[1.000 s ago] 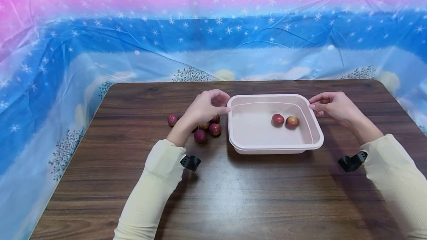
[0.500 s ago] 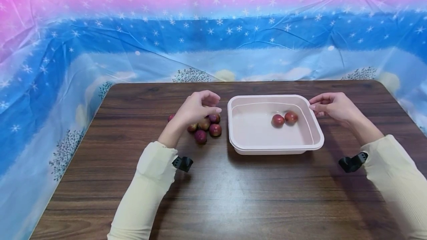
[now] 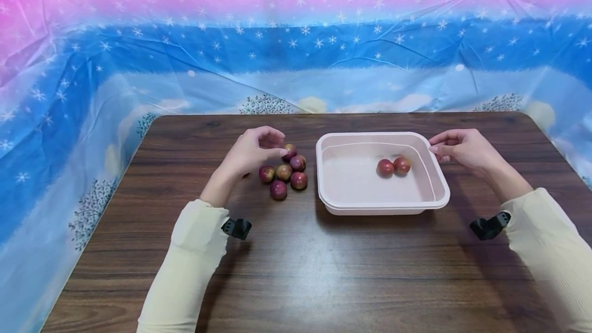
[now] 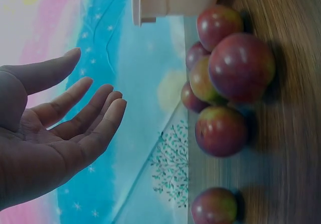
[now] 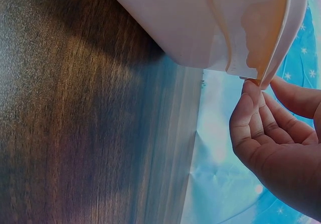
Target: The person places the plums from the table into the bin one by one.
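Observation:
My left hand (image 3: 252,153), fingers relaxed and holding nothing, hovers at the left of a loose cluster of red-purple plums (image 3: 278,189) on the table. In the left wrist view its spread thumb and fingers face the plums (image 4: 242,68) with a gap between. One stray plum (image 4: 214,206) sits apart from the cluster; in the head view it is mostly hidden behind my left wrist. To the right stands a pale pink plastic tub (image 3: 351,184) with two plums (image 3: 385,168) side by side inside. My right hand (image 3: 467,148) pinches the tub's right rim between thumb and fingers (image 5: 247,111).
The dark wood-grain table (image 3: 296,276) carries the tub and plums. Behind it and at the sides hangs a pink and blue snowflake cloth (image 3: 277,50). A black wrist camera (image 3: 237,228) is strapped at each cream sleeve.
My left hand has left the tub's left rim and moved left over the plums, uncovering several of them. Inside the tub the right plum has rolled back and left against the other. My right hand stays put.

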